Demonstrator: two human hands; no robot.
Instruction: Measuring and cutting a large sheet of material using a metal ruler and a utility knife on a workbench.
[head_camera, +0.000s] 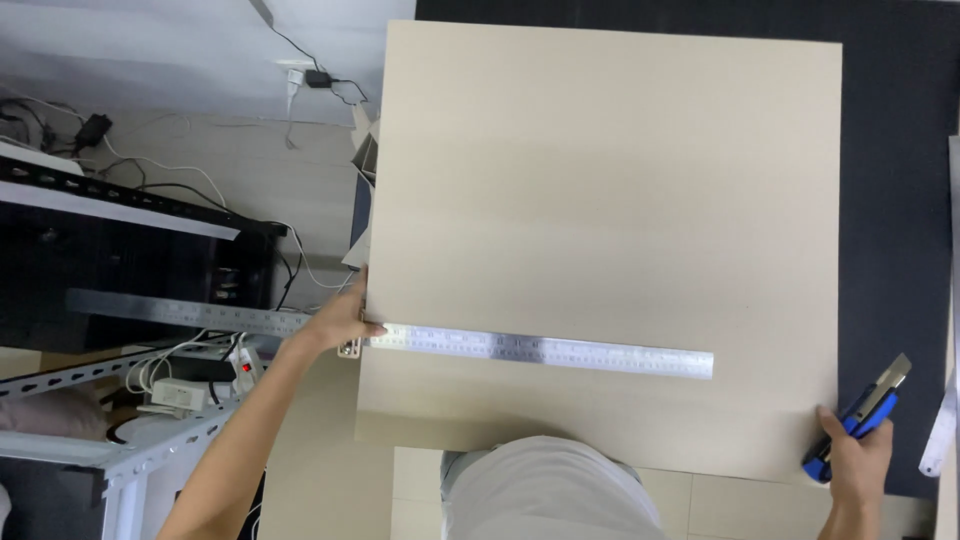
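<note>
Your left hand (340, 322) presses the ruler (545, 350) on the beige board (610, 180); your right hand (858, 462) grips a blue cutter (858, 417).

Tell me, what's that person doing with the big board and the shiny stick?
A person leans over a large beige board lying on a dark mat. Their left hand presses on a long metal ruler that stretches across the board and past its left edge. Their right hand grips a blue utility knife at the board's lower right corner, its blade away from the ruler.
</note>
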